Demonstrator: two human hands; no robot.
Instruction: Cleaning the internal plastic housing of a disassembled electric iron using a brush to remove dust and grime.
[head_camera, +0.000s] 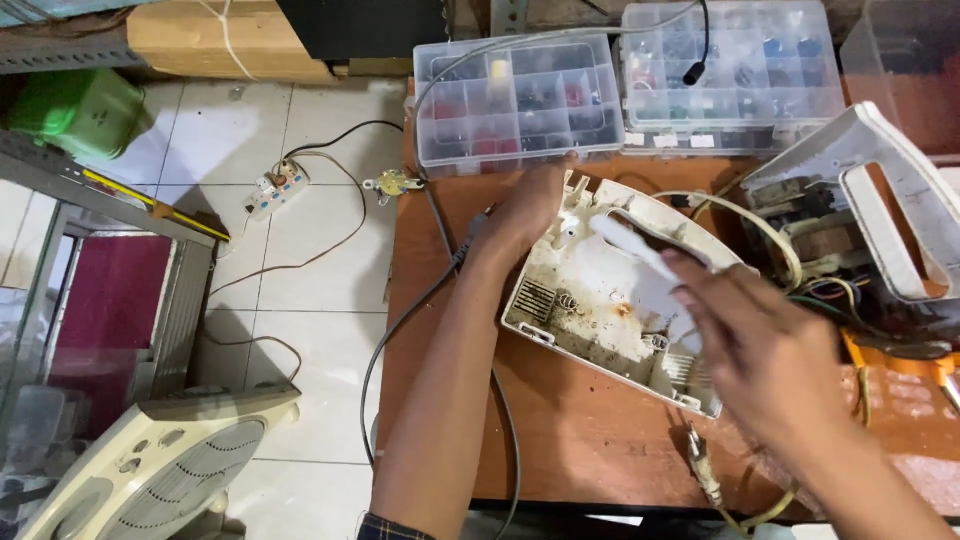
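Observation:
A dirty cream plastic housing shell (590, 300) lies open side up on the brown wooden table (560, 440). My left hand (530, 205) grips its far left edge. My right hand (760, 345), blurred, hovers over the shell's right part and holds a white brush-like tool (640, 255) whose tip rests inside the shell. To the right lies the other half of the appliance (860, 210), with a white handle and exposed motor and coloured wires.
Two clear compartment boxes (515, 100) (735, 75) of small parts stand at the table's back. A grey cable (400, 330) hangs off the left edge. On the tiled floor sit a power strip (275, 190), a fan (165, 465) and a green container (75, 110).

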